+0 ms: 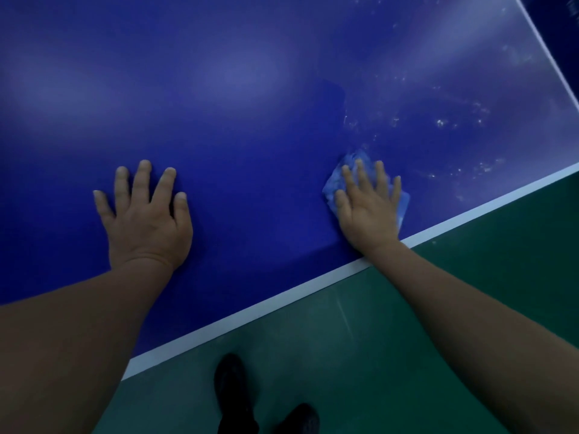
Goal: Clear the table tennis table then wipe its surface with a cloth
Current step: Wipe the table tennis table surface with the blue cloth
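Observation:
The blue table tennis table (250,89) fills most of the head view, with a white line along its near edge. My right hand (369,205) presses flat, fingers straight, on a light blue cloth (336,183) near that edge. Most of the cloth is hidden under the palm. My left hand (145,214) rests flat on the bare blue surface to the left, fingers spread. Whitish specks and smears (445,123) cover the table to the right of the cloth and further away.
The green floor (470,277) lies below the table edge. My two dark shoes (232,393) stand on it near the bottom middle. A white line (551,48) marks the table's far right side.

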`<state>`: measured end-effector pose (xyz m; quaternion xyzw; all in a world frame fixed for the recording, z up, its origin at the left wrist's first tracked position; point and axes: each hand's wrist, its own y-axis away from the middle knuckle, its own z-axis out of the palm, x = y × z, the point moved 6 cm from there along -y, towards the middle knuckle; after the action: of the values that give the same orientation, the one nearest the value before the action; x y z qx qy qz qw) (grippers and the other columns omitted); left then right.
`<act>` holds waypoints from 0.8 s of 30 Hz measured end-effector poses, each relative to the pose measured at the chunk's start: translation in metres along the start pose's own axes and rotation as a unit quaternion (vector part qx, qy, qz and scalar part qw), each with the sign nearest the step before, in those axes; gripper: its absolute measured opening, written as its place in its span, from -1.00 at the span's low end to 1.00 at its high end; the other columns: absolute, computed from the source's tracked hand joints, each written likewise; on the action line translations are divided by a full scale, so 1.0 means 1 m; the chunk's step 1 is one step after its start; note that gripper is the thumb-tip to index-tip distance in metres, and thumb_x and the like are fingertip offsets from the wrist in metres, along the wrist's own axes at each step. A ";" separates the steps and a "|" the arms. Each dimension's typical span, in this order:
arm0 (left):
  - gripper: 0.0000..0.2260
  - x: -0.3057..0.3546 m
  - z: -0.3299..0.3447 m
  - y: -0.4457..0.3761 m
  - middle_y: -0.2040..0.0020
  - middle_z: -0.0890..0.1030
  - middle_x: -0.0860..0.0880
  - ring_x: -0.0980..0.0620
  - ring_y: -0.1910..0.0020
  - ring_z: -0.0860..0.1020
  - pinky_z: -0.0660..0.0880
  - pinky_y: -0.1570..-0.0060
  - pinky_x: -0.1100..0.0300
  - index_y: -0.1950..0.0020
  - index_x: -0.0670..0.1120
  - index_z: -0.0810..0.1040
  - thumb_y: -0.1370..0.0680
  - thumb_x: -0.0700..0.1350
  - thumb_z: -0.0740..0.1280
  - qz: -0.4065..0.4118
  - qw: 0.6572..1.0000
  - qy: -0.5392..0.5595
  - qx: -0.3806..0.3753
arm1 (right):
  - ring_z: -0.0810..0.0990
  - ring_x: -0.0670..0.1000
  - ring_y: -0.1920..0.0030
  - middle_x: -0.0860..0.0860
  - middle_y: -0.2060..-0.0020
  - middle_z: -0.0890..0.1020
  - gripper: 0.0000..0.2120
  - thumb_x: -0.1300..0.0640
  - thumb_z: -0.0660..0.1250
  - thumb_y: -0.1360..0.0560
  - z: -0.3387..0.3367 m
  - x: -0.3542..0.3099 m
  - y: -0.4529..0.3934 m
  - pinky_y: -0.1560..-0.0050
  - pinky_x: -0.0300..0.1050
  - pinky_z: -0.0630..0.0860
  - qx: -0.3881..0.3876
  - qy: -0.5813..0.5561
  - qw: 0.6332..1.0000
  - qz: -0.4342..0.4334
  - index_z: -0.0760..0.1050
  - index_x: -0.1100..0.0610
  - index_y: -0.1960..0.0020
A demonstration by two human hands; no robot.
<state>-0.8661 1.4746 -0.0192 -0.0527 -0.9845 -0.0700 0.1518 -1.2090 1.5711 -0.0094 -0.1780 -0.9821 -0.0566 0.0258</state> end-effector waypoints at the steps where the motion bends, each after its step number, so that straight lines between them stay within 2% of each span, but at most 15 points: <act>1: -0.54 -0.001 0.000 0.000 -0.63 0.08 -0.01 -0.08 -0.60 -0.09 -0.21 -0.52 -0.21 -0.57 0.10 0.19 -0.67 0.16 -0.03 -0.001 1.000 -0.001 -0.001 | -0.02 0.17 -0.60 0.03 -0.60 0.12 -0.42 -0.18 -0.15 -0.64 0.003 -0.021 0.008 -0.52 0.26 -0.16 0.003 0.007 0.999 -0.043 0.11 0.00 -0.60; 4: -0.54 -0.001 0.001 0.000 -0.63 0.08 -0.01 -0.08 -0.60 -0.10 -0.22 -0.52 -0.21 -0.57 0.11 0.19 -0.67 0.15 -0.02 -0.001 1.000 0.001 -0.004 | -0.09 0.13 -0.61 0.05 -0.60 0.08 -0.47 -0.14 -0.13 -0.68 0.010 -0.065 0.044 -0.55 0.25 -0.15 -0.006 -0.015 0.976 -0.217 0.07 0.03 -0.60; 8: -0.54 -0.001 0.001 0.000 -0.62 0.08 -0.01 -0.07 -0.60 -0.10 -0.21 -0.52 -0.20 -0.57 0.11 0.19 -0.67 0.15 0.00 0.002 1.000 0.002 -0.005 | -0.12 0.07 -0.61 0.03 -0.61 0.05 -0.47 -0.15 -0.13 -0.69 0.010 -0.051 0.041 -0.56 0.20 -0.12 -0.024 -0.015 0.949 -0.314 0.02 0.01 -0.60; 13: -0.51 0.000 0.000 0.000 -0.62 0.09 0.00 -0.06 -0.61 -0.09 -0.21 -0.53 -0.18 -0.58 0.11 0.19 -0.66 0.17 -0.07 0.004 1.000 -0.005 -0.007 | -0.02 0.10 -0.60 0.03 -0.59 0.10 -0.49 -0.10 -0.02 -0.67 0.003 -0.026 -0.011 -0.53 0.31 0.01 -0.016 -0.034 0.953 -0.300 0.09 0.01 -0.59; 17: -0.44 0.002 -0.002 -0.001 -0.62 0.11 -0.02 -0.07 -0.61 -0.07 -0.22 -0.53 -0.16 -0.59 0.09 0.20 -0.61 0.20 -0.11 0.003 1.000 -0.013 -0.012 | 0.00 0.09 -0.60 0.01 -0.59 0.12 -0.50 -0.08 -0.02 -0.67 -0.004 -0.019 -0.053 -0.53 0.32 0.01 -0.009 -0.056 0.954 -0.294 0.16 0.02 -0.58; 24: -0.42 0.007 -0.003 0.000 -0.58 0.23 -0.09 -0.14 -0.58 0.09 -0.02 -0.50 -0.27 -0.55 -0.02 0.32 -0.60 0.18 -0.07 -0.008 0.998 -0.058 -0.025 | 0.10 0.14 -0.58 0.04 -0.56 0.21 -0.51 -0.05 0.04 -0.64 -0.015 -0.008 -0.119 -0.49 0.36 0.11 0.003 -0.072 0.926 -0.370 0.30 0.06 -0.53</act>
<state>-0.8717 1.4747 -0.0140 -0.0529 -0.9900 -0.0926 0.0926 -1.2432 1.4561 -0.0070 0.1946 -0.9775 -0.0466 -0.0672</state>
